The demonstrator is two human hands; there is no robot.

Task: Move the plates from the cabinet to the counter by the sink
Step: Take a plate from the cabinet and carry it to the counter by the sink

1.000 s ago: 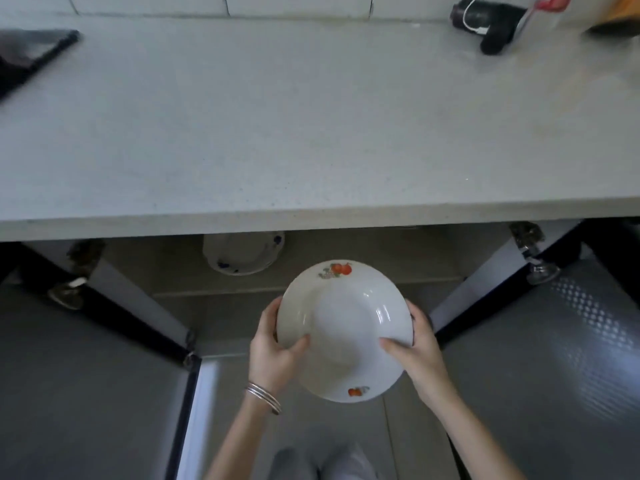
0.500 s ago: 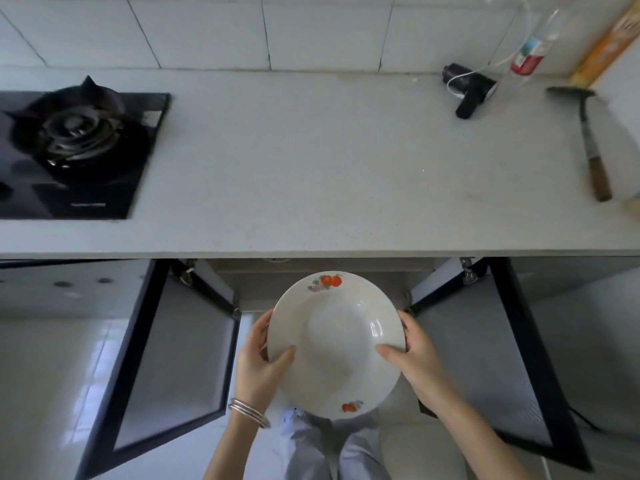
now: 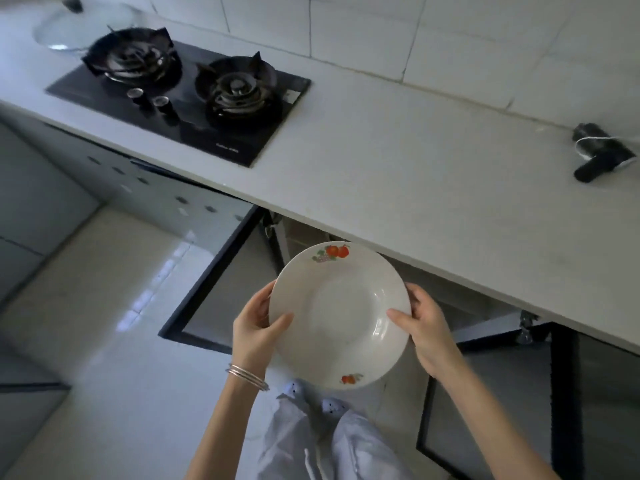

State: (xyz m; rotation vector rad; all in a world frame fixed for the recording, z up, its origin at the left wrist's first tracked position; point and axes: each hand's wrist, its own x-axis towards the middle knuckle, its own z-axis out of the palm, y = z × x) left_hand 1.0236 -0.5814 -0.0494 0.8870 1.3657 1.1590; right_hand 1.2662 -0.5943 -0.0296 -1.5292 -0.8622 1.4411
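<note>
Currently in hand: a white round ceramic deep plate with small orange fruit prints on its rim, held in the air in front of the person, below the counter's front edge and touching nothing but the hands.
Left hand: grips the plate's left rim, thumb laid over the inner face and fingers curled behind; thin silver bangles sit at the wrist.
Right hand: mirrors it on the right rim, thumb on top and fingers underneath.
Why two hands: opposite holds keep a smooth, glazed dish from tipping or slipping, I'd judge.
Tilt: the bowl faces up towards the person, far rim a little raised.
Cabinet: its dark-framed left door and right door stand open under the counter, probably left so for more trips.
Counter: the pale grey stone worktop is bare right above the plate.
Hob: a black glass two-burner gas hob lies to the left, with a clear glass lid beyond it.
Other item: a black gadget with a white cord rests at the far right.
Sink: not in view, so I cannot tell which way the plate must travel.
Stage: plate is out of the cabinet, not yet set down.
</note>
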